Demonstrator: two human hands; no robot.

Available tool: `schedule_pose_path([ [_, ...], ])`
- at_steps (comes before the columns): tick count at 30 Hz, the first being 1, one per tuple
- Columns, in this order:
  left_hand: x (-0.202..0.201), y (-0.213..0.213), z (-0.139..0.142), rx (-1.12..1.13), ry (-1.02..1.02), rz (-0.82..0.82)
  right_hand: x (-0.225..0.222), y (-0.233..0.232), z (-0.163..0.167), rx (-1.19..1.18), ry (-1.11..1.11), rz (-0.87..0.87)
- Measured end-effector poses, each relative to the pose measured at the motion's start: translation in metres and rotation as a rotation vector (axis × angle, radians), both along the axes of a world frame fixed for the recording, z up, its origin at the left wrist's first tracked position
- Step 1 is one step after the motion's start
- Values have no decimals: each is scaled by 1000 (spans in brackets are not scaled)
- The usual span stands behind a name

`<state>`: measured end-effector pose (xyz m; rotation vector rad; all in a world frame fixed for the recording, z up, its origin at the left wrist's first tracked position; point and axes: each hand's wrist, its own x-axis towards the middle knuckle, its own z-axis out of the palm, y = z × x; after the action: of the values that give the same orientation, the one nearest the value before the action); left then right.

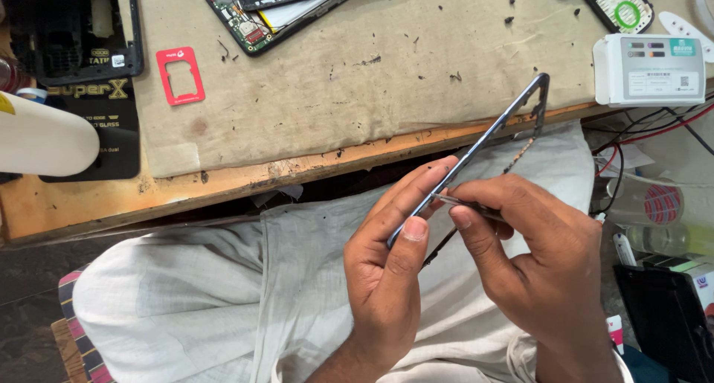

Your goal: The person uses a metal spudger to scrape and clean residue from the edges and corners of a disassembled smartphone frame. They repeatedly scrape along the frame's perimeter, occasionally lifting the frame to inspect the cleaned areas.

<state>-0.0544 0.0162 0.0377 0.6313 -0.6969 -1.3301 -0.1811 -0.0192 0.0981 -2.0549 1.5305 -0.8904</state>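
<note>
Above the lap, left hand (390, 264) grips phone frame (487, 141) slanting up-right; right hand (539, 260) pinches tweezers (454, 201).

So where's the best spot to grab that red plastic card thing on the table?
Probably by the long outer edges of the red card frame, pinching from above across its narrow width. It lies flat on the cloth mat, apart from other things, and its thin bars around the cut-out look bendy.

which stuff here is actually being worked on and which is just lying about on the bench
In use:
- phone frame, dark and thin, gripped edge-on by the left hand
- tweezers, pinched in the right hand, tip at the frame's edge

Lying about:
- opened phone showing its circuit board
- red card holder
- white box
- cloth mat with dark specks
- red and black wires
</note>
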Motion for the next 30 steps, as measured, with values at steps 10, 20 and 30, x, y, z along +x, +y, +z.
schedule_pose_path([
  [10,-2,-5,1,79,151,-61,8,3,1,-4,112,15],
  [20,2,-9,5,161,231,-142,8,-1,6,-3,92,100],
  [30,1,-7,9,148,225,-126,13,11,3,72,30,106],
])
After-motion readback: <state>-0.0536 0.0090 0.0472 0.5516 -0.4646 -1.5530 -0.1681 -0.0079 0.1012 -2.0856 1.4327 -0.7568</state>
